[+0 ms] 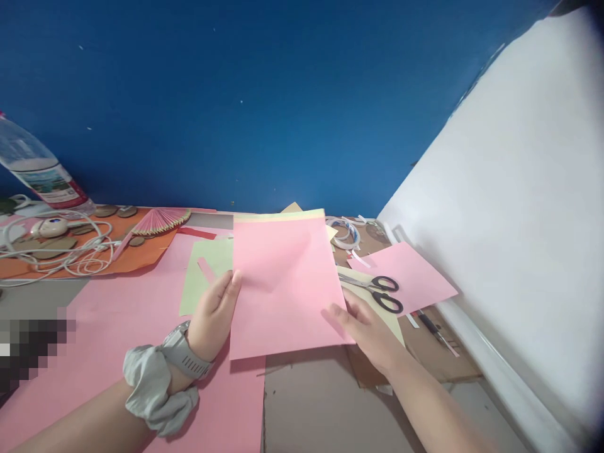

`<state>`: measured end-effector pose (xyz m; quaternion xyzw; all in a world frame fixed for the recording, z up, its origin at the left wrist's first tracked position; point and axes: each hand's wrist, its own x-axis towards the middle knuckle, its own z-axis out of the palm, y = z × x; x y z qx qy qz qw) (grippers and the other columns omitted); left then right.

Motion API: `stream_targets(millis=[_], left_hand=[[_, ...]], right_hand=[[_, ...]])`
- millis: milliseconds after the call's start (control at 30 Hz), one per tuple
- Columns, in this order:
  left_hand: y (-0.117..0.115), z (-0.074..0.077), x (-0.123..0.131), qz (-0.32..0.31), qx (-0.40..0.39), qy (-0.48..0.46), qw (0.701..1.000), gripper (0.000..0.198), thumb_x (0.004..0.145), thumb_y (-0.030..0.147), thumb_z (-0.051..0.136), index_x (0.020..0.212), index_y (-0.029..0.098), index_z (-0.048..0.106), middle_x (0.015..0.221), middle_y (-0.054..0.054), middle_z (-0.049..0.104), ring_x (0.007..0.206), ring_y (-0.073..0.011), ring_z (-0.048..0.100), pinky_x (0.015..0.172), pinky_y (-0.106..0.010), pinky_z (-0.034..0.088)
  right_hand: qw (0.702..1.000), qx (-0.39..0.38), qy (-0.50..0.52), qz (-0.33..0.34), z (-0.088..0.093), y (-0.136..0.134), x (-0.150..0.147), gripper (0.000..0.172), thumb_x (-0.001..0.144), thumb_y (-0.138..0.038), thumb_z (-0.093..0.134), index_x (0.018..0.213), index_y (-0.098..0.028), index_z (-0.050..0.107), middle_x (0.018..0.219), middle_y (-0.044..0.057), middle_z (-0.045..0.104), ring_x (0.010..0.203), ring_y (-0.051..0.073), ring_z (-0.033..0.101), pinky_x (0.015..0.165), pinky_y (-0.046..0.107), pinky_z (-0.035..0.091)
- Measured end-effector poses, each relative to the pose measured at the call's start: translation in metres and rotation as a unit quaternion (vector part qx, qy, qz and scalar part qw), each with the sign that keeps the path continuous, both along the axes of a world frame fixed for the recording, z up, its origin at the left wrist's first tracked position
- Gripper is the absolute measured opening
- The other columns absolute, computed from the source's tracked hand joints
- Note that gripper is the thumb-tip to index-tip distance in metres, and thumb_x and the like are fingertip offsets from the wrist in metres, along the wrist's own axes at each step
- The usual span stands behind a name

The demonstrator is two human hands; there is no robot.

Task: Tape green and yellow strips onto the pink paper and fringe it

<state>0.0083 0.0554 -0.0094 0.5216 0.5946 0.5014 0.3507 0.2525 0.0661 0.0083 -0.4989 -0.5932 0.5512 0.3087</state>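
A pink paper sheet (283, 289) with a thin yellow strip along its top edge is held up between both hands. My left hand (217, 314) pinches its left edge, thumb in front. On the lower right edge, my right hand (361, 321) grips with the thumb over the front; its other fingers are partly hidden behind the paper. Just right of the sheet lie black-handled scissors (387, 294), their blade tips out of sight behind it. Beyond my left hand, a light green sheet (193, 277) carries a small pink strip (206, 269).
A large pink sheet (117, 333) covers the table's left side. Farther left are an orange sheet (155, 251), a pleated pink paper fan (160, 221), white cables (97, 251) and a bottle (47, 170). Tape (346, 234), another pink sheet (410, 277) and a craft knife (431, 326) lie right.
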Motion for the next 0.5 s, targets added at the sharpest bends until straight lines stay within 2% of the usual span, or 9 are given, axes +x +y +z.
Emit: stream_targets(millis=[67, 133, 200, 267, 300, 367, 433, 500], left_hand=[[0.001, 0.000, 0.000, 0.020, 0.013, -0.001, 1.000, 0.031, 0.089, 0.043, 0.044, 0.069, 0.020, 0.046, 0.065, 0.004, 0.039, 0.062, -0.0116, 0.038, 0.060, -0.023, 0.035], [0.002, 0.000, 0.000, 0.025, 0.020, -0.005, 0.999, 0.031, 0.089, 0.041, 0.046, 0.067, 0.020, 0.044, 0.063, 0.004, 0.037, 0.062, -0.0109, 0.037, 0.060, -0.023, 0.034], [0.002, 0.000, 0.000, 0.011, 0.018, -0.010, 1.000, 0.032, 0.089, 0.041, 0.048, 0.065, 0.019, 0.042, 0.060, 0.005, 0.034, 0.058, -0.0098, 0.036, 0.057, -0.022, 0.034], [0.002, 0.000, 0.001, -0.024, 0.009, -0.038, 0.999, 0.025, 0.089, 0.042, 0.048, 0.076, 0.020, 0.048, 0.060, 0.006, 0.040, 0.057, -0.0094, 0.041, 0.056, -0.022, 0.037], [0.002, 0.000, 0.001, -0.041, 0.005, -0.067, 0.997, 0.021, 0.088, 0.042, 0.049, 0.087, 0.021, 0.051, 0.064, 0.005, 0.048, 0.059, -0.0100, 0.046, 0.057, -0.022, 0.040], [0.002, -0.002, 0.001, -0.061, 0.003, -0.135, 0.989, 0.030, 0.086, 0.042, 0.053, 0.108, 0.022, 0.048, 0.080, 0.001, 0.061, 0.067, -0.0125, 0.055, 0.060, -0.024, 0.045], [0.003, -0.003, 0.001, -0.051, 0.009, -0.196, 0.979, 0.040, 0.084, 0.042, 0.057, 0.117, 0.022, 0.046, 0.095, -0.004, 0.065, 0.076, -0.0147, 0.060, 0.065, -0.026, 0.048], [0.004, -0.004, 0.000, -0.032, 0.017, -0.224, 0.974, 0.040, 0.085, 0.046, 0.053, 0.116, 0.021, 0.050, 0.103, -0.006, 0.064, 0.084, -0.0168, 0.062, 0.069, -0.028, 0.049]], right_hand=[[0.999, -0.021, -0.012, 0.030, -0.002, 0.000, 0.001, 0.024, 0.085, -0.045, 0.054, 0.091, -0.023, 0.059, 0.081, 0.000, 0.061, 0.074, 0.017, 0.056, 0.069, 0.028, 0.046], [0.999, -0.031, -0.008, 0.012, -0.004, 0.001, 0.001, 0.026, 0.085, -0.047, 0.052, 0.085, -0.022, 0.059, 0.078, 0.000, 0.061, 0.072, 0.017, 0.057, 0.068, 0.029, 0.047], [0.999, -0.016, -0.013, -0.032, -0.007, 0.004, 0.000, 0.028, 0.086, -0.049, 0.050, 0.084, -0.022, 0.060, 0.078, 0.000, 0.062, 0.073, 0.017, 0.056, 0.069, 0.029, 0.047], [0.995, 0.009, -0.032, -0.093, -0.010, 0.006, 0.000, 0.030, 0.085, -0.051, 0.050, 0.087, -0.023, 0.061, 0.081, 0.000, 0.062, 0.074, 0.017, 0.055, 0.068, 0.028, 0.046], [0.991, 0.020, -0.034, -0.124, -0.011, 0.008, 0.000, 0.030, 0.085, -0.052, 0.051, 0.089, -0.024, 0.061, 0.082, 0.000, 0.062, 0.075, 0.017, 0.055, 0.067, 0.027, 0.046], [0.982, 0.035, -0.013, -0.184, -0.014, 0.010, 0.002, 0.030, 0.082, -0.052, 0.054, 0.093, -0.025, 0.062, 0.084, 0.000, 0.062, 0.078, 0.018, 0.055, 0.066, 0.026, 0.046], [0.973, 0.050, 0.029, -0.225, -0.016, 0.013, 0.005, 0.030, 0.080, -0.051, 0.059, 0.097, -0.026, 0.062, 0.086, 0.001, 0.063, 0.083, 0.019, 0.056, 0.067, 0.026, 0.046], [0.965, 0.051, 0.078, -0.246, -0.017, 0.015, 0.007, 0.030, 0.079, -0.049, 0.061, 0.097, -0.025, 0.063, 0.088, 0.001, 0.064, 0.085, 0.020, 0.057, 0.068, 0.027, 0.047]])
